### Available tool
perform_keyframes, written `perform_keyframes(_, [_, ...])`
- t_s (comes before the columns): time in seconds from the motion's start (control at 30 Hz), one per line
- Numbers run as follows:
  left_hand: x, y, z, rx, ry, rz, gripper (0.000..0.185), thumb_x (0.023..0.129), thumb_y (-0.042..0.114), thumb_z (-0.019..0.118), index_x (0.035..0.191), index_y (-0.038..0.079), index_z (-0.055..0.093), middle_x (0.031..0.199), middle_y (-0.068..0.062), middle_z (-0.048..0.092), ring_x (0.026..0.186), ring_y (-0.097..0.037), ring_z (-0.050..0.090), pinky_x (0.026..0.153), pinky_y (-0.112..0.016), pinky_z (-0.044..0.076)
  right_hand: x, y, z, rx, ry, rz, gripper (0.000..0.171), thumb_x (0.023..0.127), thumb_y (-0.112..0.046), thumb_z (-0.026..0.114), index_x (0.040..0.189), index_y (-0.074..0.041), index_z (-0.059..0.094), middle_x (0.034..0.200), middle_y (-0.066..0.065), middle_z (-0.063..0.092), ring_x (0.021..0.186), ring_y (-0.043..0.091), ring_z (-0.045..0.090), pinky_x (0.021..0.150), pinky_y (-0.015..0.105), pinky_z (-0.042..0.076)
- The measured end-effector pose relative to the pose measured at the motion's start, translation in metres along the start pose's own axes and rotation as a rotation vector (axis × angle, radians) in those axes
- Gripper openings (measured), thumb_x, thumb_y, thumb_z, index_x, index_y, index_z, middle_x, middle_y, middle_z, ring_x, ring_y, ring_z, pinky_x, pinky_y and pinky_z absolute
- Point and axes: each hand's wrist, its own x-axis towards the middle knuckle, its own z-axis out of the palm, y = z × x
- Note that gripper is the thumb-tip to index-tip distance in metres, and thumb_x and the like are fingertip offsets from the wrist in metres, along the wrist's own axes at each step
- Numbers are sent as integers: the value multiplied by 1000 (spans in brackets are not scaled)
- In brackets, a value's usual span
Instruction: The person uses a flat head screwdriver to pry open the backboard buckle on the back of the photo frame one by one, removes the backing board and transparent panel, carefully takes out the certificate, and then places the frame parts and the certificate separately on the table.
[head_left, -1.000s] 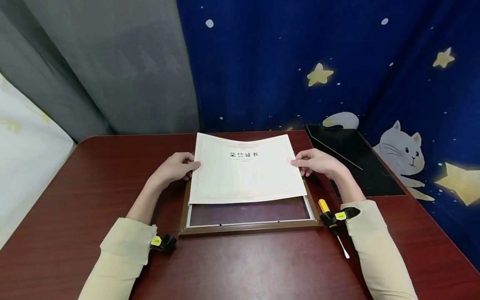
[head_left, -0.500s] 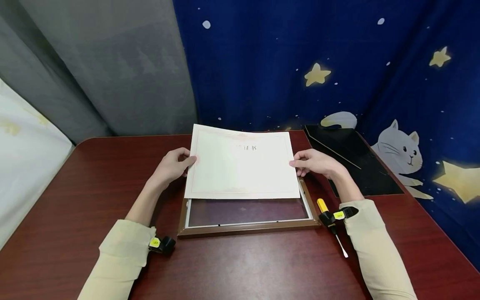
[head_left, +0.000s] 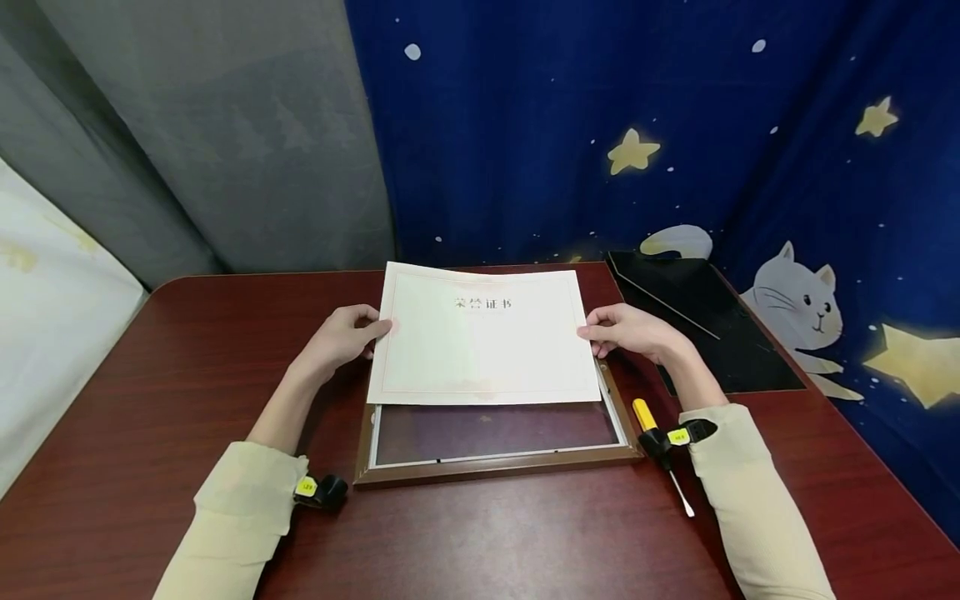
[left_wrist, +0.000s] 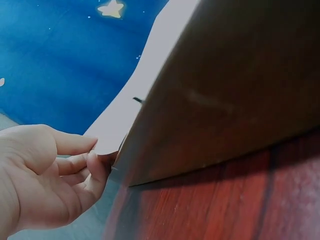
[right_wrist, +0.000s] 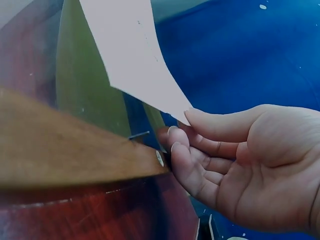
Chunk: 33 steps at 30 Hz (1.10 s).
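Observation:
A cream certificate with dark printed characters is held above a brown picture frame lying on the table. My left hand pinches its left edge between thumb and fingers; in the left wrist view that hand is beside the frame's corner. On the opposite edge, my right hand pinches the paper too. The right wrist view shows the thumb on the sheet, with the other fingers curled near the frame's side. The sheet covers the far part of the frame; the near part shows a dark pane.
A screwdriver with a yellow and black handle lies right of the frame, near the right wrist. At the back right is a black backing board. Curtains hang behind the reddish table.
The certificate shifted slightly left and rose, then its far edge came down a little. Both hands kept their pinch throughout. The frame and screwdriver stayed put.

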Motion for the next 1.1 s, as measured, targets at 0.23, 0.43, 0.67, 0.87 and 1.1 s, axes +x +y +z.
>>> perform_keyframes(0.23, [-9, -2, -3, -41, -38, -7, 29, 104, 24, 59, 110, -5, 58, 83, -8, 55, 72, -21, 57, 69, -34, 52, -6, 0, 5, 17, -13, 8, 25, 104, -21, 60, 96, 3, 59, 78, 10, 61, 72, 21, 59, 73, 32, 54])
perform_keyframes(0.43, [-21, -1, -5, -40, -102, -6, 28, 103, 23, 60, 107, -4, 58, 77, -8, 57, 69, -19, 58, 68, -33, 55, -14, -2, 10, -9, -30, 18, 25, 104, -21, 59, 96, 3, 58, 75, 11, 60, 69, 22, 58, 69, 31, 54])
perform_keyframes(0.67, [-32, 4, -7, -60, -223, -33, 25, 102, 22, 62, 100, -3, 58, 76, -8, 58, 65, -16, 61, 67, -30, 56, -26, 1, 12, -7, -81, 11, 27, 104, -22, 59, 93, 3, 57, 73, 12, 62, 66, 22, 59, 64, 31, 55])
perform_keyframes(0.87, [-37, 5, -11, -57, -317, -41, 26, 101, 21, 63, 89, 0, 55, 76, -9, 59, 64, -16, 61, 68, -32, 58, -33, 6, 12, 45, -184, -9, 28, 105, -21, 58, 91, 4, 55, 73, 15, 64, 63, 21, 63, 61, 29, 56])
perform_keyframes(1.1, [-34, 9, -16, -47, -334, 42, 23, 100, 17, 66, 96, -3, 56, 81, -12, 59, 69, -20, 62, 71, -35, 59, -34, 8, 11, -13, -123, -84, 28, 105, -23, 59, 92, 3, 56, 68, 13, 63, 58, 23, 60, 57, 30, 54])
